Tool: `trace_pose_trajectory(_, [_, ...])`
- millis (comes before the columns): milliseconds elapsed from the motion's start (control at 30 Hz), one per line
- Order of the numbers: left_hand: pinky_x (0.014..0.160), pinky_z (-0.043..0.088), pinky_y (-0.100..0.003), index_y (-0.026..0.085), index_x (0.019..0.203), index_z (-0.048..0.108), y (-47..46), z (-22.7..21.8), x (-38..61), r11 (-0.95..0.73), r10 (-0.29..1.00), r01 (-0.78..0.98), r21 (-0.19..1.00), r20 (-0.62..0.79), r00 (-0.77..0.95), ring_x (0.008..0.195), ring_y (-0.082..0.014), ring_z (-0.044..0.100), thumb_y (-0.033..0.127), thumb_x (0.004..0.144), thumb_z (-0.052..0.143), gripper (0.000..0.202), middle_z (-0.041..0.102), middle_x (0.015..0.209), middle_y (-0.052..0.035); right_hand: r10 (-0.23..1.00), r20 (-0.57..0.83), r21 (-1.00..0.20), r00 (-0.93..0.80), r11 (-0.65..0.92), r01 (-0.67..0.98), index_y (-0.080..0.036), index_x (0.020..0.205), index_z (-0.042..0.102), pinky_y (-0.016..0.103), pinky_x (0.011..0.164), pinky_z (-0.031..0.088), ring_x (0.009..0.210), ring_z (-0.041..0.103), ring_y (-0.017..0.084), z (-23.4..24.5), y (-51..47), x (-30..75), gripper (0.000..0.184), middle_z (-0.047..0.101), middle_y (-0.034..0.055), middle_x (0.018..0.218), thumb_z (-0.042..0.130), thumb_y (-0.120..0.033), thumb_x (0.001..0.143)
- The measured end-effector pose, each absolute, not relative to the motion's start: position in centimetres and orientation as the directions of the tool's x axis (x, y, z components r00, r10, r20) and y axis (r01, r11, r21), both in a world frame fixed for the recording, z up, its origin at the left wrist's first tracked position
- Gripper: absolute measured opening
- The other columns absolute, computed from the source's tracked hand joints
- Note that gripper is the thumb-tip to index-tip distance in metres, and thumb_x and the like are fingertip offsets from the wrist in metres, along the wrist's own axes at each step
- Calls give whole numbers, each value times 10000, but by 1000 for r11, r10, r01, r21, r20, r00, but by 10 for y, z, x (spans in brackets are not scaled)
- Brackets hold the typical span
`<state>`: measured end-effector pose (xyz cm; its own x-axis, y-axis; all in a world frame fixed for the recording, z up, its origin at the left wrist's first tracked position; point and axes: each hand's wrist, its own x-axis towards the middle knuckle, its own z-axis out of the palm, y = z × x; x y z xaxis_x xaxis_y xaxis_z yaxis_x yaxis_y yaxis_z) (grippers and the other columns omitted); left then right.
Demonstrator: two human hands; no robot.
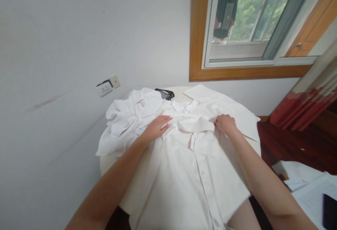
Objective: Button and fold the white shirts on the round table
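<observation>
A white button-up shirt (195,173) lies front-up on a small round table (105,165), its collar (196,123) toward the wall. My left hand (156,126) rests flat on the shirt's left shoulder, fingers stretched out. My right hand (225,124) sits at the right end of the collar with its fingers curled into the fabric. More white garments (126,121) are heaped at the table's left. Another folded white shirt (207,98) lies behind the collar.
A dark striped cloth (165,93) peeks out at the back of the pile. A wall socket (106,86) is on the white wall. A wooden-framed window (250,30) is above. Red-and-white curtain (310,100) and papers (310,188) are at right.
</observation>
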<state>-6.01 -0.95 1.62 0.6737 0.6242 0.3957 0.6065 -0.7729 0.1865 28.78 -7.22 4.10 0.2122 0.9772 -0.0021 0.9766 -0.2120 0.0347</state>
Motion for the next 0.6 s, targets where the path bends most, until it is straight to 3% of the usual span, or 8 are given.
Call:
trace_pose_trajectory(167, [1127, 346, -428, 160, 1382, 466, -36, 28, -51, -770, 633, 625, 129, 283, 721, 1321, -268, 441, 552, 868, 529, 649, 498, 1417, -142, 984, 47, 41, 170, -172, 984, -77, 1092, 674, 409, 854, 420, 1103, 547, 318, 40, -74, 279, 372, 643, 221, 1132, 375, -215, 919])
trace_pose_trajectory(333, [1121, 352, -425, 148, 1428, 389, -40, 27, -52, -787, 614, 611, 88, 209, 761, 1331, -268, 432, 432, 898, 501, 611, 475, 1437, -148, 982, 45, 33, 182, -183, 983, -82, 1086, 673, 411, 859, 414, 1104, 540, 316, 41, -75, 277, 364, 636, 226, 1150, 379, -208, 912])
trace_pose_trajectory(600, [1134, 343, -416, 148, 1435, 380, -30, 30, -73, -764, 645, 635, 111, 129, 753, 1357, -265, 408, 382, 873, 517, 624, 426, 1481, -133, 980, 86, 23, 180, -183, 983, -81, 1061, 679, 401, 856, 410, 1088, 551, 312, 40, -77, 274, 355, 650, 221, 1105, 371, -181, 915])
